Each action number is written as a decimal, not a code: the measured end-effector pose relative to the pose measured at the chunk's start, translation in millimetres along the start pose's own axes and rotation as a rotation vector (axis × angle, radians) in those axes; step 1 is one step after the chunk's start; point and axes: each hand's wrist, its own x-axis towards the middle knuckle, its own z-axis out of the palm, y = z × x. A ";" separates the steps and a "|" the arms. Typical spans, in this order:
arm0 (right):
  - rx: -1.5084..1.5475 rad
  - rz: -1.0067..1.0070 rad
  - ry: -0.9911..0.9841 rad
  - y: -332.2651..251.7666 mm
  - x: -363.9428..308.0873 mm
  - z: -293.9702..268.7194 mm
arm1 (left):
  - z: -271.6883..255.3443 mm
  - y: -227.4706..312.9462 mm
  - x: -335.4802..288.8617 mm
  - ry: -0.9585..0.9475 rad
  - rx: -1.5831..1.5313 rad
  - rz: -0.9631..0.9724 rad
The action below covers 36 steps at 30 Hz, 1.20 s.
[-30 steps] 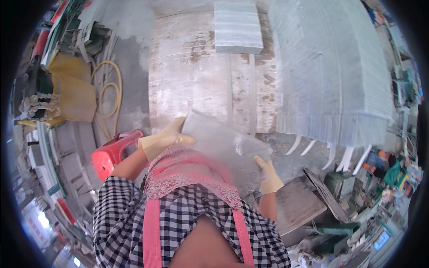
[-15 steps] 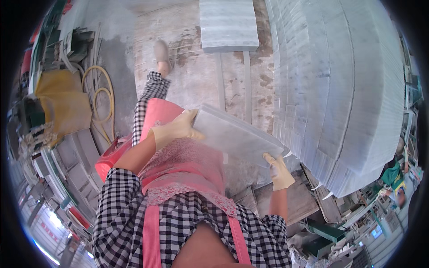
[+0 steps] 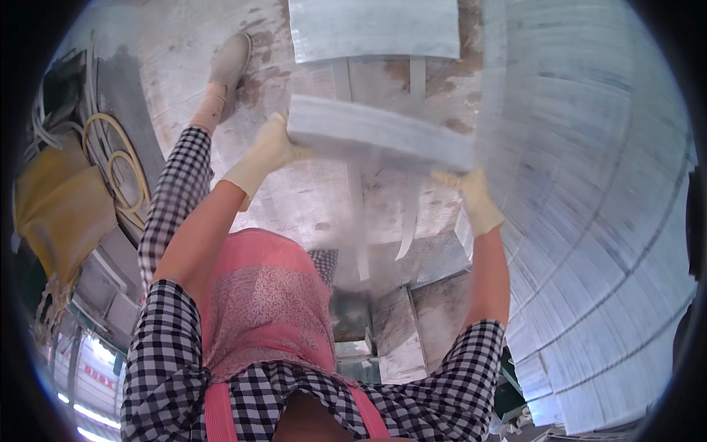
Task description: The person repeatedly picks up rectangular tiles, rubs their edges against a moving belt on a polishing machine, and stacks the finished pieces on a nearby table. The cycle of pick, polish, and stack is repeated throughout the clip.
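From my remote seat I see pale, brown-stained boarding (image 3: 302, 202) bearing flat light strips (image 3: 417, 77), which run out from under a grey-white block (image 3: 375, 29), and a beige shoe (image 3: 231, 62), with a coiled yellow hose (image 3: 133, 156) on grey floor (image 3: 136, 92) alongside.

The gloved left hand (image 3: 271, 149) and right hand (image 3: 479, 199) hold a grey slab (image 3: 379, 134) — one at each end.

This is looking like a workshop or a factory. A broad bank of pale grey, closely packed pieces (image 3: 604, 184) is filling the right side, a similar pale block (image 3: 375, 29) is sitting ahead on a stained, worn floor (image 3: 309, 206), and a yellow hose (image 3: 127, 169) is lying in loops at the left. The person is wearing a pink apron (image 3: 269, 302), and the gloved left hand (image 3: 271, 151) and right hand (image 3: 480, 202) are gripping a pale slab (image 3: 379, 136)
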 end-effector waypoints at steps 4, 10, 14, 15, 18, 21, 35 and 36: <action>-0.339 -0.251 0.007 -25.7 89.7 -0.7 | 27.6 -9.5 55.2 0.306 -0.992 -0.097; 0.156 -0.368 -0.089 -47.4 146.2 2.9 | 33.0 -34.7 77.4 0.498 -0.380 0.235; 0.259 -0.276 0.078 -57.1 148.4 7.0 | 40.2 -35.3 87.1 0.534 -0.473 0.300; 0.007 -0.352 0.178 -56.9 147.2 10.0 | 42.9 -32.8 90.0 0.503 -0.753 0.264; -0.548 -0.546 0.401 -48.6 143.3 11.7 | 44.6 -28.0 97.3 0.339 -0.930 0.129; -0.265 -0.469 0.331 -45.5 138.5 5.1 | 22.0 -26.9 94.2 0.208 0.087 0.141; -1.042 -0.326 0.413 -89.7 124.9 9.7 | 20.8 -19.1 90.0 0.359 -0.122 0.099; -1.131 -0.325 0.461 -87.0 123.6 11.0 | 26.3 -21.4 87.7 0.400 0.261 0.192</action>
